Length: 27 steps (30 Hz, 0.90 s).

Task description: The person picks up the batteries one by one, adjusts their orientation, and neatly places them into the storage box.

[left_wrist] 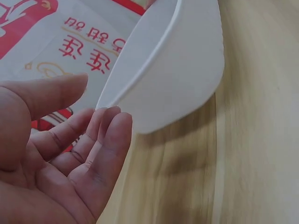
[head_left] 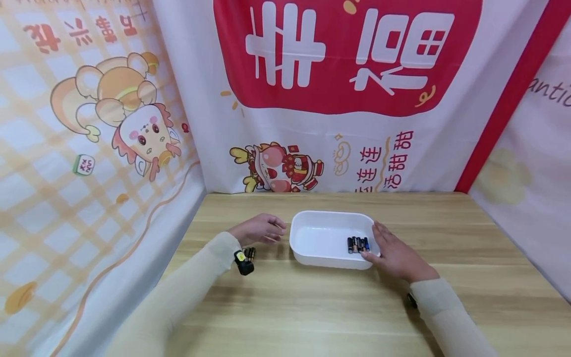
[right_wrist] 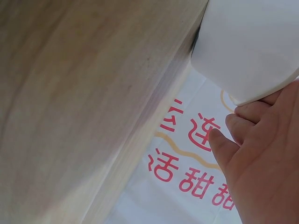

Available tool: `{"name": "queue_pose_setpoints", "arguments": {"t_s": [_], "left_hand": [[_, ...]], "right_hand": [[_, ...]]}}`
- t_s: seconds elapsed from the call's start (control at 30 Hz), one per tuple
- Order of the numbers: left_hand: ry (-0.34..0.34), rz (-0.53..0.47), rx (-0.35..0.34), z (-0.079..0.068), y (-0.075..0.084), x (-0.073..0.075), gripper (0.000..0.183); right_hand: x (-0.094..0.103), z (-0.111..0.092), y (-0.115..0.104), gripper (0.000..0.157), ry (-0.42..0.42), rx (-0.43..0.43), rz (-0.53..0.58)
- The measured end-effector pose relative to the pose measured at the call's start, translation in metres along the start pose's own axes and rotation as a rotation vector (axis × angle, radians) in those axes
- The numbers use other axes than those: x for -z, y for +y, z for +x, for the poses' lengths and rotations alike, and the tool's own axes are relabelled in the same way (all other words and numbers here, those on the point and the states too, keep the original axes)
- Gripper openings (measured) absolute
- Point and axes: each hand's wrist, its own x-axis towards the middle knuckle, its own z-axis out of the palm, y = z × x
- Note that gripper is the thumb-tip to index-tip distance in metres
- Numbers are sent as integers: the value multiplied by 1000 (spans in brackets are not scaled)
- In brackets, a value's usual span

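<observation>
A white rectangular plastic basin (head_left: 312,258) stands on the wooden table, with several small batteries (head_left: 355,245), mostly dark, side by side at its right end. My right hand (head_left: 399,258) holds the basin's right end, its thumb at the front corner and its fingers along the rim; in the right wrist view these fingers (right_wrist: 252,116) meet the rim. Left of the basin, my left hand (head_left: 260,228) hovers with loosely bent fingers and nothing in its grasp. More dark batteries (head_left: 251,254) lie on the table by the left wrist, partly hidden behind it.
The wooden table (head_left: 312,307) ends at the back against a white cloth (head_left: 214,148) with red printing. A checked cloth (head_left: 111,208) hangs along the left side, and another pale cloth (head_left: 526,198) hangs at the right.
</observation>
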Motion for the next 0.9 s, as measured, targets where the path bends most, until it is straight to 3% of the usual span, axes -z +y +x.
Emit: {"name": "queue_pose_setpoints", "arguments": {"t_s": [0.37, 0.73, 0.9], "left_hand": [[70, -30, 38, -21, -15, 22, 40], [148, 0, 57, -41, -45, 47, 40], [158, -23, 52, -47, -52, 54, 42]], "right_hand": [[1, 0, 2, 103, -1, 13, 7], [-1, -3, -2, 100, 11, 20, 21], [0, -2, 1, 100, 21, 19, 4]]}}
